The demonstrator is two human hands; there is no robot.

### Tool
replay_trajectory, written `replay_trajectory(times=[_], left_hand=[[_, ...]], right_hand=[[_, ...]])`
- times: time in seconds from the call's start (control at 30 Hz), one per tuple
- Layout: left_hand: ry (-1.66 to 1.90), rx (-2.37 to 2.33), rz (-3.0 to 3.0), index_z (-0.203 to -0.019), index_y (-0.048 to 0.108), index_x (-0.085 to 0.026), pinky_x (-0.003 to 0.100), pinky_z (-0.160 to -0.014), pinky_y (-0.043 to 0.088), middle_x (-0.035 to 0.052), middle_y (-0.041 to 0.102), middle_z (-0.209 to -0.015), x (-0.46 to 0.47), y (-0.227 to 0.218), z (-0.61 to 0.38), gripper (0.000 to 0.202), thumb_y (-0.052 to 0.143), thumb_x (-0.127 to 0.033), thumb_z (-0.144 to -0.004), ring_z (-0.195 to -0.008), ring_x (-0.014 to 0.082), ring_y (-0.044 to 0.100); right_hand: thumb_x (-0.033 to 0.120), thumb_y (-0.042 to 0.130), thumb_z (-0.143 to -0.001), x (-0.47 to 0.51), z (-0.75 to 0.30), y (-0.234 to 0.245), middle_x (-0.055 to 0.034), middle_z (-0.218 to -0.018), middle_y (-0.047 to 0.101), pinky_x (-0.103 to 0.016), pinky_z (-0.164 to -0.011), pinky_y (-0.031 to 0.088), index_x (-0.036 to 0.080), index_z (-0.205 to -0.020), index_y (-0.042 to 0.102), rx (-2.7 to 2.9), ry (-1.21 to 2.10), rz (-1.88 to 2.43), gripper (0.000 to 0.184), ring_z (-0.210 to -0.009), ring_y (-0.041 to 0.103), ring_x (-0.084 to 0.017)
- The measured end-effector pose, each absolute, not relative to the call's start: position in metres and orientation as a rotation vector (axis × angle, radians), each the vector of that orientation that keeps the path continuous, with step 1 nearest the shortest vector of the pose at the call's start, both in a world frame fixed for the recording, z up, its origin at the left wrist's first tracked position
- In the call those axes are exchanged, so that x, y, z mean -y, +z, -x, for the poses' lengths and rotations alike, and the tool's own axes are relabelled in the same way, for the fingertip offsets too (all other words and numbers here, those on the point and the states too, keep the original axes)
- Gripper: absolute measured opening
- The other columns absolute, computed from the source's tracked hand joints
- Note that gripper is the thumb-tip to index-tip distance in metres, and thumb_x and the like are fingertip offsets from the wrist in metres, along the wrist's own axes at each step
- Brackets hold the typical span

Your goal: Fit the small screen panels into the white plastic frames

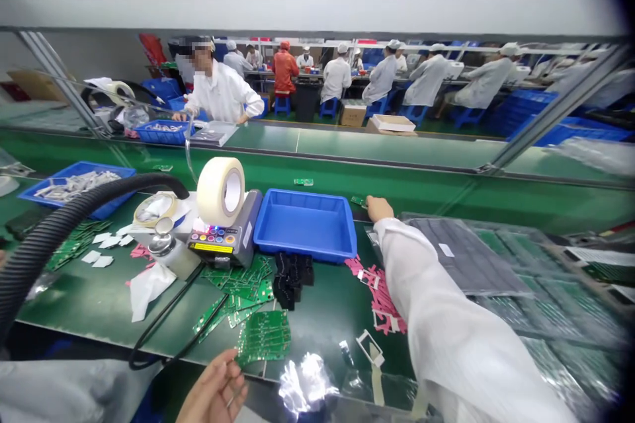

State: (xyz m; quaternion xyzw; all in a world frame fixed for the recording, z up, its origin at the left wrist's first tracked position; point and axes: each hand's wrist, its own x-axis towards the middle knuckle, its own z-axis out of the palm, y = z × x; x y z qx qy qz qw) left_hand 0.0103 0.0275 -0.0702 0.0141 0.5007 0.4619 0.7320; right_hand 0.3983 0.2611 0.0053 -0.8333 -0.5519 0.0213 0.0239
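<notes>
My right hand [378,207] reaches far forward in a white sleeve and rests on a small green circuit board [358,201] at the edge of the conveyor belt [426,192]. Its fingers are curled over the board. My left hand [214,391] hovers low at the near table edge, fingers loosely apart and holding nothing, just left of a green panel of circuit boards [264,337]. An empty blue tray [303,225] sits between the hands, with black parts [292,275] in front of it.
A tape dispenser [224,225] with a white roll stands left of the tray. A black hose [59,228] arcs on the left. Pink scraps [380,297], clear trays [501,264] on the right, another blue bin [74,186] and several white-coated workers behind.
</notes>
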Motion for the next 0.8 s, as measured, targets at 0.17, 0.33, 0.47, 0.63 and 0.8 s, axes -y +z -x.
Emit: replay_trajectory(times=[0.17,0.33,0.47,0.63,0.8], left_hand=[[1.033,-1.066,-0.093,-0.086,0.068,-0.017,0.027,-0.069,0.052,-0.0001,0.064,-0.069,-0.022,-0.052,-0.023,0.023,0.076,-0.022,-0.064,-0.068,0.0116,0.061],[1.000,-1.017,-0.164,-0.085,0.067,-0.017,0.026,-0.068,0.052,-0.0006,0.060,-0.068,-0.024,-0.040,-0.038,0.018,0.072,-0.021,-0.068,-0.067,0.0110,0.058],[0.969,-0.970,-0.174,-0.084,0.067,-0.017,0.027,-0.066,0.051,-0.0010,0.059,-0.067,-0.020,-0.036,-0.043,0.021,0.074,-0.025,-0.066,-0.065,0.0112,0.057],[0.965,-0.950,-0.212,-0.082,0.068,-0.017,0.027,-0.067,0.050,-0.0014,0.060,-0.065,-0.010,-0.036,-0.041,0.021,0.075,-0.026,-0.065,-0.064,0.0109,0.057],[0.917,-0.929,-0.456,-0.082,0.069,-0.016,0.028,-0.073,0.048,0.0028,0.064,-0.070,-0.003,-0.034,-0.049,0.021,0.073,-0.031,-0.068,-0.071,0.0135,0.060]], right_hand=[[0.036,0.053,-0.090,-0.245,-0.383,0.018,-0.0088,-0.121,0.054,-0.045,-0.087,0.047,0.016,-0.119,0.052,1.740,0.069,2.663,0.035,-0.104,0.056,-0.022],[0.048,0.050,-0.087,-0.152,-0.347,0.032,-0.0070,-0.095,0.066,-0.032,-0.071,0.047,0.019,-0.099,0.062,1.995,0.327,2.536,0.034,-0.085,0.062,-0.020],[0.043,0.062,-0.079,-0.061,-0.309,0.013,-0.0080,-0.076,0.066,-0.029,-0.059,0.041,0.016,-0.082,0.064,2.076,0.492,2.561,0.027,-0.074,0.064,-0.024],[0.020,0.062,-0.079,-0.017,-0.292,-0.025,-0.0138,-0.092,0.064,-0.026,-0.057,0.039,0.012,-0.091,0.061,2.070,0.498,2.597,0.015,-0.078,0.065,-0.025],[0.016,0.040,-0.092,-0.011,-0.293,-0.011,-0.0129,-0.094,0.062,-0.026,-0.065,0.041,0.012,-0.089,0.060,2.240,0.490,2.329,0.021,-0.081,0.063,-0.020]])
